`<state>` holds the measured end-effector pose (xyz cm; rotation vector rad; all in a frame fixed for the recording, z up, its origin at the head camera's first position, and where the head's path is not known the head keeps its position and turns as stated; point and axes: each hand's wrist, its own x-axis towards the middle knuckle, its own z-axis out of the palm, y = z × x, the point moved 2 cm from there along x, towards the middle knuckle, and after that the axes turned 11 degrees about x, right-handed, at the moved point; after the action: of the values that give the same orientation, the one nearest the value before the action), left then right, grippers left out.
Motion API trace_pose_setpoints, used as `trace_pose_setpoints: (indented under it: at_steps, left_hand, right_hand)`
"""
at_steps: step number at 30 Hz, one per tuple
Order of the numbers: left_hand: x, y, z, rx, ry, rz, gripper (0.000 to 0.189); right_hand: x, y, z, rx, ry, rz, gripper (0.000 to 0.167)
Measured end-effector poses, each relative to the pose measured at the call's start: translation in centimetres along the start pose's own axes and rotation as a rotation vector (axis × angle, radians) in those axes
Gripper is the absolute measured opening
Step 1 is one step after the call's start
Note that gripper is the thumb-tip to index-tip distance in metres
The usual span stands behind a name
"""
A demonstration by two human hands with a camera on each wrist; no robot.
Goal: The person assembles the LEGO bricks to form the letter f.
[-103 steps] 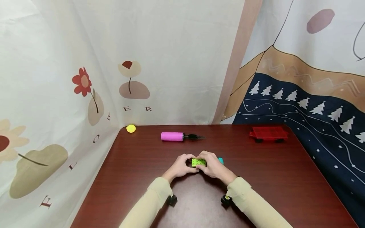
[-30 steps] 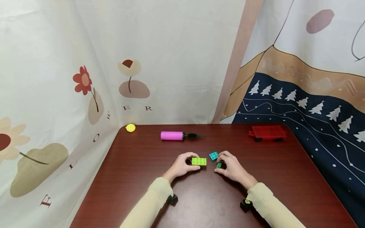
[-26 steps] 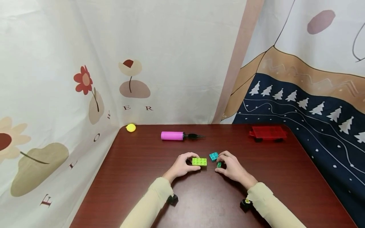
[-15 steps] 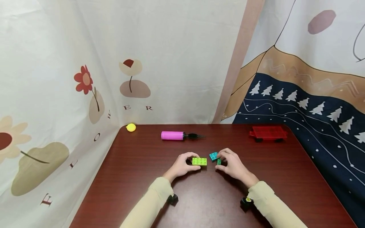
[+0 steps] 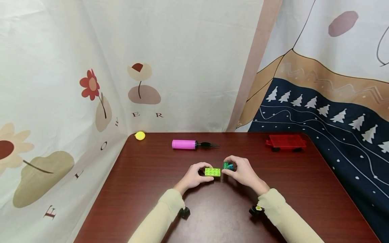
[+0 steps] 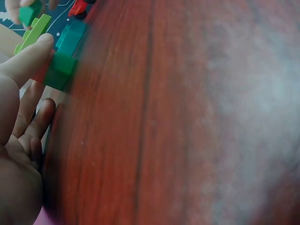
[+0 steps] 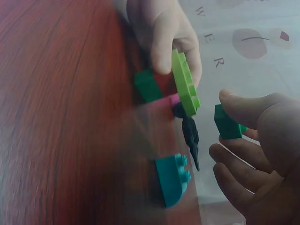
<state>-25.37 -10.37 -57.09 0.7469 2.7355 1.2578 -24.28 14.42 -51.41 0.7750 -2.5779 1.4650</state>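
Observation:
My left hand (image 5: 193,177) grips a lime green building brick (image 5: 212,172) by its sides, studs up. In the right wrist view, a red patch shows behind my left thumb, with a green brick (image 7: 148,86) below it; how these join is partly hidden. My right hand (image 5: 244,172) pinches a small dark green brick (image 7: 228,123) between thumb and fingers, raised off the table. A teal brick (image 7: 171,180) with a curved side rests on the table, apart from that hand; in the head view it is mostly hidden behind the small brick and fingers.
Farther back on the brown table (image 5: 158,168) lie a pink hand pump (image 5: 184,144) with a black nozzle and a yellow lemon-shaped thing (image 5: 140,135) at the left corner. A red toy wagon (image 5: 285,142) stands at the back right. Printed cloth (image 5: 194,67) hangs behind.
My right hand left the lime brick, took hold of the small green brick on the right, then lifted it and moved left past the teal brick. My left hand stays put.

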Motion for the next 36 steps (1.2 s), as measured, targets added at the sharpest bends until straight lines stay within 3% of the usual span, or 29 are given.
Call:
trace_pose_setpoints:
  at_steps: [11,18,30,36]
  left_hand:
    - [-0.1,0.0,0.0,0.014,0.022,0.054,0.037]
    - [0.0,0.0,-0.2,0.024,0.007,0.013,0.044]
    - [0.0,-0.1,0.0,0.019,0.003,0.025,0.045]
    - [0.0,-0.2,0.0,0.038,0.002,0.024,0.045]
  right_hand:
    - [1.3,-0.8,2.2,0.089,0.002,-0.086,0.032]
    - [1.8,-1.0,4.1,0.177,-0.040,-0.083,0.032]
    - [1.3,-0.2,5.6,0.132,0.007,-0.091,0.032]
    - [1.2,-0.6,5.7,0.079,0.050,-0.153,0.032]
